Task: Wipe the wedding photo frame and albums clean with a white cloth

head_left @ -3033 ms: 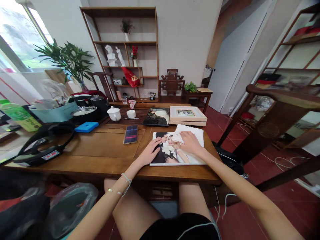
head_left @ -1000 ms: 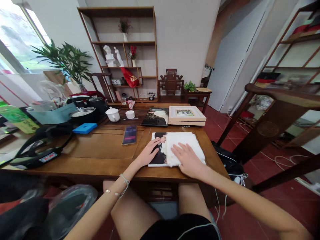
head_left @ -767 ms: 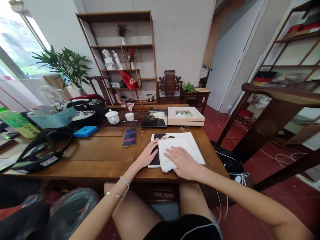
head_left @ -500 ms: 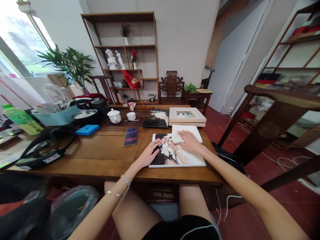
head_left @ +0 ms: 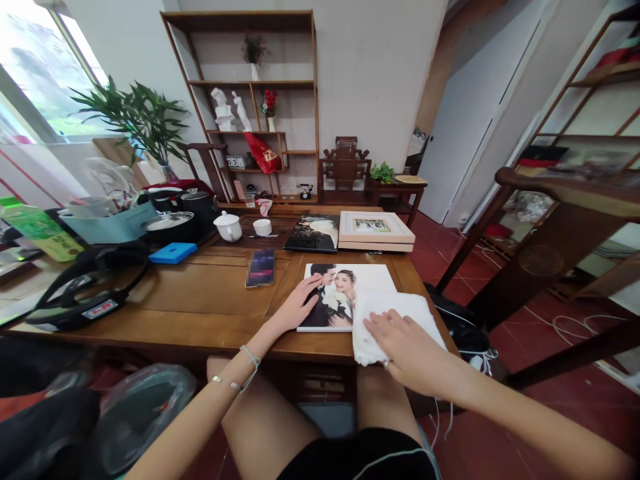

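Note:
A wedding photo panel [head_left: 340, 310] lies flat at the front right of the wooden table, showing a couple and white flowers. My left hand [head_left: 300, 303] rests on its left edge, fingers stretched out and holding nothing. A folded white cloth [head_left: 420, 317] covers the panel's lower right part and hangs over the table's front edge. On top of this cloth, my right hand [head_left: 400, 340] presses down with slightly bent fingers. The panel's lower right corner is hidden under the cloth.
Behind the panel are a dark photo panel [head_left: 311, 233] and a light wooden frame [head_left: 377, 230]. A phone [head_left: 261, 267], blue box [head_left: 173, 253], white lidded cup [head_left: 228, 227] and black headset [head_left: 85, 293] are to the left. A wooden chair [head_left: 545, 260] stands at right.
My right hand has moved the cloth from the panel's top right corner down toward me, to its lower right. The cloth now lies spread wider. My left hand stays on the left edge.

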Motion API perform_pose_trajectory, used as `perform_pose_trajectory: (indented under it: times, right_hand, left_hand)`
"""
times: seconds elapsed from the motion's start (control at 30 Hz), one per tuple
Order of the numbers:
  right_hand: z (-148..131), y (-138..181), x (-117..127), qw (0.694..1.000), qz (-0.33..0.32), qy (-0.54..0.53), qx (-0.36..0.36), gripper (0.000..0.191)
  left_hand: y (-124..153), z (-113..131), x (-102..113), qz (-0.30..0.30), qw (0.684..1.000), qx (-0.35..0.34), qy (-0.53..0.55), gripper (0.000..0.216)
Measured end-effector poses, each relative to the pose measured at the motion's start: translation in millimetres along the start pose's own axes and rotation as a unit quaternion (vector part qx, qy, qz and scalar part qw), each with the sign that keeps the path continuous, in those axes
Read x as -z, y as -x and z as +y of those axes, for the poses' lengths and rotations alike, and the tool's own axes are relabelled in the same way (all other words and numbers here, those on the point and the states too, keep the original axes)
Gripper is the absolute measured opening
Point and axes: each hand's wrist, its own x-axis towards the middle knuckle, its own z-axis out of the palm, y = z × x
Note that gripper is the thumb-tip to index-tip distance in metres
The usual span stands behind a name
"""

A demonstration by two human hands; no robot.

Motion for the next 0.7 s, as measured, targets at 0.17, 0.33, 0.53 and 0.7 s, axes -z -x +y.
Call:
perform_pose_trajectory:
  times: [0.17,0.33,0.53,0.7]
  right_hand:
    - [16,-47,-1,0.999,0.025,-0.035,0.014,0.039]
    - [65,-105,-33,0.990,0.091,-0.084,-0.071,0.041]
    - [67,-112,-36,0.983,0.053,-0.121,-0.129,0.058]
    - [10,-83,-29,0.992,0.050,-0.103,-0.060,0.062]
  left_hand:
    - [0,2,1,-0.007,1.000,-0.003,0.002,0.041]
    - [0,2,2,-0.014,1.000,0.000,-0.004,0.042]
    - [0,2,2,-0.009,1.000,-0.005,-0.005,0.042]
    - [0,1,0,0.003,1.000,-0.008,-0.003,0.041]
